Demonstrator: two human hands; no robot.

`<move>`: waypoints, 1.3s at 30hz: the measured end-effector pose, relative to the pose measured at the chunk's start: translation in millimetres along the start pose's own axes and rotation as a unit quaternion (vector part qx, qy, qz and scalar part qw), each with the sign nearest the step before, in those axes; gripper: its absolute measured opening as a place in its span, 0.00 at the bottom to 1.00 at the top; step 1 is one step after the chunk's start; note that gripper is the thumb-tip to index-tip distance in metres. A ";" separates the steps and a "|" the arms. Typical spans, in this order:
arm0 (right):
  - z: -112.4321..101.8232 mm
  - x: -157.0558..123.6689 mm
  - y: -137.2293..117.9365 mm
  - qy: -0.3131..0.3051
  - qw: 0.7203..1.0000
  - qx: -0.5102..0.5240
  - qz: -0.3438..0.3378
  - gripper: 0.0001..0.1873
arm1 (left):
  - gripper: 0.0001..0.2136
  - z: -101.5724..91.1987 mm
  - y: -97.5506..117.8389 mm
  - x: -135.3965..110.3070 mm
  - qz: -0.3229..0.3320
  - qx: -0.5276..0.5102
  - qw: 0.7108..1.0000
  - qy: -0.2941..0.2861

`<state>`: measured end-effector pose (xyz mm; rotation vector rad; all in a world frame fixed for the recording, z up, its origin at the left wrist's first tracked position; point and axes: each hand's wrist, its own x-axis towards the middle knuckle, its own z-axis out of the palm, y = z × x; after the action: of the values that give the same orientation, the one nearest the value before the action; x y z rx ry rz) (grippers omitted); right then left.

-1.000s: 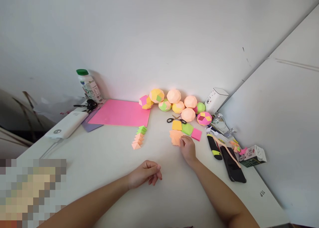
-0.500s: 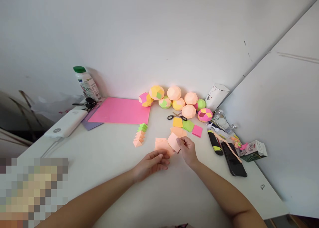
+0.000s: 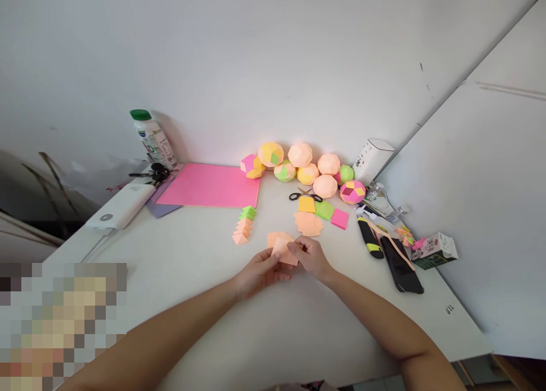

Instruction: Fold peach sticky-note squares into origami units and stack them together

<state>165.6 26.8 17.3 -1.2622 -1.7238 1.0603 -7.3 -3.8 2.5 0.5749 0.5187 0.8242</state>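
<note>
A peach sticky note (image 3: 285,251) is held up between both hands over the table. My left hand (image 3: 260,272) pinches its left edge with the thumb on top and the fingers beneath. My right hand (image 3: 312,258) grips its right side between thumb and fingers. Just behind it lie more peach notes (image 3: 275,238), partly covered by the held one. Beyond my right hand is a spread pile of peach notes (image 3: 309,224). To the left stands a short row of folded paper units (image 3: 244,226), green at the back and peach in front.
Several faceted paper balls (image 3: 300,155) line the wall. Black scissors (image 3: 305,195) lie before them, near yellow, green and pink note pads (image 3: 340,218). At right are a phone (image 3: 401,264) and a cutter (image 3: 369,238); at left, a pink sheet (image 3: 209,185), power bank (image 3: 121,205) and bottle (image 3: 154,142).
My right hand has brought the peach note left and turned it. My left hand, loose with fingers apart before, now holds the note's left edge. The view has shifted slightly.
</note>
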 end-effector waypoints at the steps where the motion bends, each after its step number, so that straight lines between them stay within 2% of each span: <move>1: 0.6 2.0 0.5 -0.025 1.000 -0.005 0.004 0.21 | 0.11 0.7 -0.7 -0.6 0.004 0.014 1.000 0.008; 3: -0.4 9.9 0.9 -0.060 0.998 -0.016 0.007 0.23 | 0.11 1.5 -1.4 -1.5 0.005 0.037 0.999 0.014; 4: -1.6 15.9 1.3 -0.052 0.998 -0.034 -0.016 0.21 | 0.11 1.5 -1.4 -1.7 0.005 0.045 0.999 0.010; 6: -3.7 30.6 3.0 -0.055 0.986 -0.121 -0.105 0.13 | 0.11 1.0 -1.0 -1.7 0.004 0.055 0.998 -0.007; 7: -4.0 38.2 4.0 -0.073 0.972 -0.178 -0.137 0.11 | 0.11 0.6 -0.6 -1.7 0.003 0.057 0.998 -0.016; 10: -1.4 57.2 4.1 -0.140 0.915 -0.332 -0.181 0.20 | 0.11 0.2 0.7 -2.0 -0.002 0.061 0.998 -0.029; 13: 4.9 68.5 -2.9 -0.192 0.875 -0.410 -0.170 0.19 | 0.11 1.0 1.9 -2.5 -0.009 0.063 0.998 -0.024; 15: 9.3 74.5 -9.1 -0.225 0.862 -0.437 -0.125 0.21 | 0.12 1.5 2.5 -2.9 -0.009 0.067 0.997 -0.023; 19: 15.8 86.1 -15.5 -0.239 0.860 -0.441 -0.090 0.19 | 0.12 0.7 3.0 -3.1 -0.007 0.075 0.997 -0.034; 23: 19.6 86.7 -16.1 -0.236 0.872 -0.424 -0.067 0.16 | 0.11 0.0 3.3 -2.7 -0.007 0.070 0.996 -0.050; 27: 14.9 71.3 -16.9 -0.196 0.900 -0.386 -0.046 0.14 | 0.11 1.6 3.4 -3.3 -0.011 0.049 0.998 -0.042; 30: -4.2 59.4 -12.5 -0.129 0.925 -0.357 -0.035 0.17 | 0.13 2.6 3.1 -4.4 -0.019 0.025 0.999 -0.004; 31: -13.8 56.8 -9.2 -0.091 0.934 -0.346 -0.027 0.19 | 0.13 2.7 2.9 -4.8 -0.022 0.022 0.999 0.008; 32: -24.5 54.9 -5.1 -0.020 0.952 -0.307 0.008 0.20 | 0.14 2.7 2.9 -5.1 -0.026 0.023 0.999 0.017; 33: -35.7 53.4 -0.4 0.042 0.958 -0.279 0.047 0.21 | 0.14 2.7 2.8 -5.4 -0.031 0.027 0.999 0.024; 36: -65.3 49.3 13.8 0.084 0.953 -0.279 0.089 0.23 | 0.15 2.9 2.9 -6.1 -0.049 0.046 0.997 0.039; 39: -76.8 39.0 19.5 0.124 0.942 -0.298 0.096 0.27 | 0.16 3.7 1.8 -6.4 -0.043 0.053 0.997 0.046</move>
<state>232.3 82.6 32.5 -1.8809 -1.8098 0.4456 -9.6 -8.9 7.7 0.6099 0.6696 0.7463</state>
